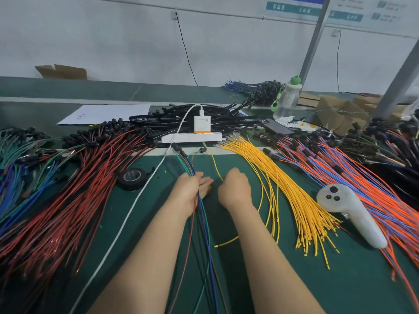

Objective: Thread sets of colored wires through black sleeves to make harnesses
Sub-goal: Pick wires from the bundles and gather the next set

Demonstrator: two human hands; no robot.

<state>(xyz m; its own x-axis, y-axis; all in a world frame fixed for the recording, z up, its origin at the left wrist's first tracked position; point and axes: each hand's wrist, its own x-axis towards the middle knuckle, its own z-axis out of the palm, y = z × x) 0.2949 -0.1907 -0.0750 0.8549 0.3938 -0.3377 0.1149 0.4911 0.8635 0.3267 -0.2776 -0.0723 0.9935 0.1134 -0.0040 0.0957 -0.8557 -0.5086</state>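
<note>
Green mat [362,291] heaped with wire: left hand [192,189], fingers loosely extended, clasps a lengthwise wire set [188,165] while right hand [235,189], curled, pinches a yellow wire [215,165] just right of it, sleeves [176,115] beyond

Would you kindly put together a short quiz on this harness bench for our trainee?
1. True or false: the right hand pinches a single yellow wire.
2. What lies beside the yellow wire bundle, on its right? A tape roll; B white controller; C water bottle.
3. Fill in: the wire set held in the left hand includes red, green and ___.
Key: 1 true; 2 B; 3 blue.
</note>
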